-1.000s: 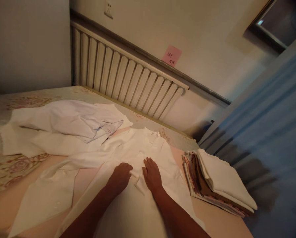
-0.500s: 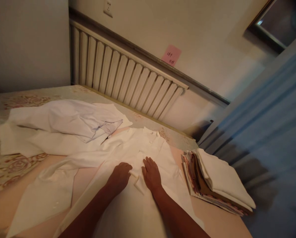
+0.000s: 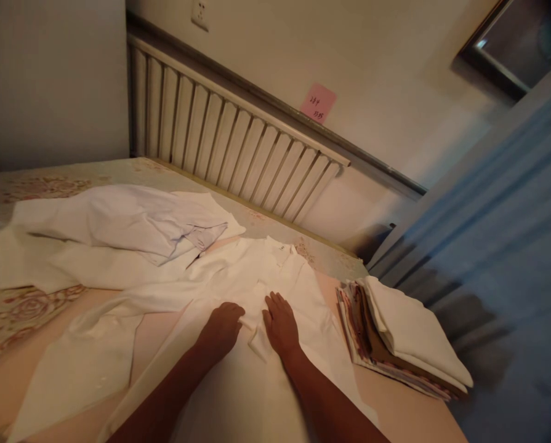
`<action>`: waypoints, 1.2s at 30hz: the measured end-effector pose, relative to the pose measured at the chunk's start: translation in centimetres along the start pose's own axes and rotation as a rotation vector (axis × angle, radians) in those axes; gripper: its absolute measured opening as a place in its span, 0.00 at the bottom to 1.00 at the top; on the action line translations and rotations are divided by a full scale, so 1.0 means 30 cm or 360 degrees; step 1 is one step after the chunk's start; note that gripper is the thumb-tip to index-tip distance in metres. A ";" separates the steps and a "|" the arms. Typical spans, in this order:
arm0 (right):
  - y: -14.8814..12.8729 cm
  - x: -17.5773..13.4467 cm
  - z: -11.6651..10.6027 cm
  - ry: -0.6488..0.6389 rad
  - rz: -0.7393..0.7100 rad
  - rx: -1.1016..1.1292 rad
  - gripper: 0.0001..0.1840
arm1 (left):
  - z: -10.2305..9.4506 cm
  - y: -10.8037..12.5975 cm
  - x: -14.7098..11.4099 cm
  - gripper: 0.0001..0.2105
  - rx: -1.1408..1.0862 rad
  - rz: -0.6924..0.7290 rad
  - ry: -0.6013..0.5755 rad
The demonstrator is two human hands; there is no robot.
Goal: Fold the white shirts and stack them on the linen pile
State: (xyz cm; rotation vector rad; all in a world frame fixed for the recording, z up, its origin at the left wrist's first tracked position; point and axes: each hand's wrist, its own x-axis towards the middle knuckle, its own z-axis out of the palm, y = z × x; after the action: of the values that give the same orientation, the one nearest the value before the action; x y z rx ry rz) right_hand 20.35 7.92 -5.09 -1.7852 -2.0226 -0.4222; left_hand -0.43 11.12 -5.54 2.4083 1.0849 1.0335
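Evidently both hands are pressing the long white cotton coat (image 3: 257, 307) spread on the floral bed (image 3: 35, 307): left hand (image 3: 222, 329) curled over its front edge, right hand (image 3: 279, 323) flat and empty; 1 sleeve is lying unfolded, folded white cloths (image 3: 409, 335) stacked beside

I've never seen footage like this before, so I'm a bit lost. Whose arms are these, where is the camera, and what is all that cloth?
The camera sits on a person's head, looking down at their own bare hands. The left hand and right hand rest on a white shirt spread over a flowered bed; the left one is curled at the shirt's front opening. More white clothes lie loose to the left, and a folded stack sits to the right. Behind are a radiator and a pink note.
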 end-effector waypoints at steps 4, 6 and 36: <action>-0.003 0.002 -0.004 0.0012 0.0004 -0.0017 0.21 | -0.004 0.003 0.003 0.14 0.0014 -0.0017 -0.0025; -0.005 0.003 -0.006 0.0015 -0.0005 -0.0026 0.21 | -0.006 0.005 0.004 0.14 0.0027 -0.0026 -0.0028; -0.008 0.005 -0.015 -0.0019 0.0019 0.0019 0.20 | 0.001 0.002 0.000 0.14 0.0010 0.0007 0.0001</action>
State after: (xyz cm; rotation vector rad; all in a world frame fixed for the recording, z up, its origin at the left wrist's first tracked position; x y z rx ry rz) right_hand 20.15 7.79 -4.63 -1.7960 -2.0171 -0.3959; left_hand -0.38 11.08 -5.55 2.4164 1.0853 1.0341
